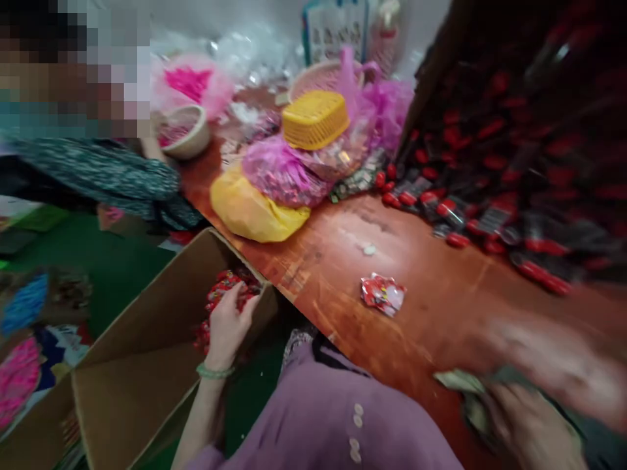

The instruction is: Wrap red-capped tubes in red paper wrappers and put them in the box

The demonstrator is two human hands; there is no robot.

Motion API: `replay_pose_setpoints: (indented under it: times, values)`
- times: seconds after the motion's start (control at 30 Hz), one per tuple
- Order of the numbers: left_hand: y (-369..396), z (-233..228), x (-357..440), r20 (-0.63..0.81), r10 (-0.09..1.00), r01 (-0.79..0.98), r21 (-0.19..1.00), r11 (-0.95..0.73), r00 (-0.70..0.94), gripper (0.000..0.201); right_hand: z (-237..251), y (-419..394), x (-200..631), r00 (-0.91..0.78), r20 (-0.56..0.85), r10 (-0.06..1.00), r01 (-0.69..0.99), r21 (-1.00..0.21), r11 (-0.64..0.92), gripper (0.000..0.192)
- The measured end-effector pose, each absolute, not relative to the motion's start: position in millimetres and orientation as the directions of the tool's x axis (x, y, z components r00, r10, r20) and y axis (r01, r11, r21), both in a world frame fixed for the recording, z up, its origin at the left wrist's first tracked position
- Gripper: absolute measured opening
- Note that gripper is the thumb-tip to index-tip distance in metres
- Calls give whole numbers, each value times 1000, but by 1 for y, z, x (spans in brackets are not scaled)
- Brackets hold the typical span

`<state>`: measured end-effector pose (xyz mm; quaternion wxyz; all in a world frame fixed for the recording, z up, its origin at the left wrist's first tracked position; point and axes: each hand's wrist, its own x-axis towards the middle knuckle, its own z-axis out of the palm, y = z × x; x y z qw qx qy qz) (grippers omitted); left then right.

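Observation:
My left hand (229, 321), with a green bangle (214, 372) at the wrist, reaches into an open cardboard box (132, 385) left of the table. Its thumb and fingers curl around small shiny red packets (223, 287), and the fingertips are partly hidden among them. At the lower right, motion blurs my right hand (531, 418) over the table edge. It touches a crumpled dark green, cloth-like thing (473, 411); its fingers are too smeared to make out. Between the hands, one more red packet (383, 294) lies on the reddish-brown table (343, 339).
A dark heap of red-ended packs (490, 222) fills the right. Farther back are a yellow bag (257, 205), a pink bag (289, 173), a yellow basket (316, 121) and a white bowl (189, 134). Another person's patterned sleeve (122, 176) reaches in at left.

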<state>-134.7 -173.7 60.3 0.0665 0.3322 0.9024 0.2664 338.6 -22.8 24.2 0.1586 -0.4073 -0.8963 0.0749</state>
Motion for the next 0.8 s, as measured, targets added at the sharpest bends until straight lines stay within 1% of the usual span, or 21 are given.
replay_pose_setpoints:
  times: [0.03, 0.07, 0.1, 0.13, 0.17, 0.2, 0.23, 0.27, 0.33, 0.4, 0.47, 0.53, 0.6, 0.63, 0.7, 0.77, 0.8]
  values:
    - [-150, 62, -111, 24, 769, 601, 640, 479, -638, 41, 20, -26, 341, -622, 198, 757, 716, -247, 653, 29]
    - [-126, 63, -84, -1, 887, 595, 741, 310, -461, 35, 15, -27, 342, -623, 161, 766, 729, -237, 643, 30]
    - [-103, 63, -55, -10, 975, 561, 817, 136, -221, 31, 12, -28, 341, -612, 108, 784, 752, -227, 619, 32]
    - [-81, 61, -24, 6, 1000, 506, 862, -21, 31, 30, 9, -28, 341, -586, 76, 807, 781, -213, 587, 37]
    - [-63, 58, 6, 50, 967, 449, 879, -162, 250, 34, 8, -29, 340, -565, 51, 824, 802, -203, 562, 40]
    - [-47, 54, 35, 98, 904, 420, 861, -287, 416, 39, 8, -29, 339, -544, 16, 839, 821, -196, 536, 42]
    - [-35, 48, 63, 112, 833, 430, 814, -390, 543, 44, 10, -29, 338, -519, -25, 854, 840, -199, 505, 42]
    - [-26, 42, 87, 103, 775, 467, 746, -475, 624, 47, 13, -30, 337, -502, -67, 863, 852, -214, 479, 41]
    - [-15, 29, 125, 72, 696, 548, 561, -621, 715, 46, 20, -32, 336, -453, -122, 883, 878, -234, 418, 36]
    - [-11, 17, 148, 65, 631, 563, 388, -730, 773, 35, 29, -34, 336, -411, -142, 900, 890, -276, 363, 31]
    - [-10, 7, 158, 78, 568, 525, 293, -799, 820, 30, 36, -35, 337, -393, -155, 906, 882, -341, 324, 28]
    - [-8, 0, 161, 85, 540, 501, 274, -821, 838, 27, 41, -35, 338, -388, -178, 904, 872, -388, 298, 30]
    - [-6, -5, 163, 70, 552, 511, 297, -807, 831, 23, 42, -34, 341, -373, -223, 901, 884, -382, 271, 29]
    - [-4, -7, 164, 55, 563, 521, 314, -794, 825, 22, 42, -32, 342, -352, -253, 901, 901, -352, 254, 28]
    - [-3, -10, 168, 20, 590, 546, 353, -760, 807, 27, 44, -26, 345, -302, -306, 903, 941, -249, 231, 25]
    - [-3, -10, 168, 14, 622, 569, 388, -725, 783, 38, 51, -16, 347, -275, -313, 909, 960, -148, 239, 24]
    - [-3, -9, 166, 42, 640, 574, 398, -715, 767, 44, 56, -9, 346, -282, -300, 911, 959, -118, 257, 24]
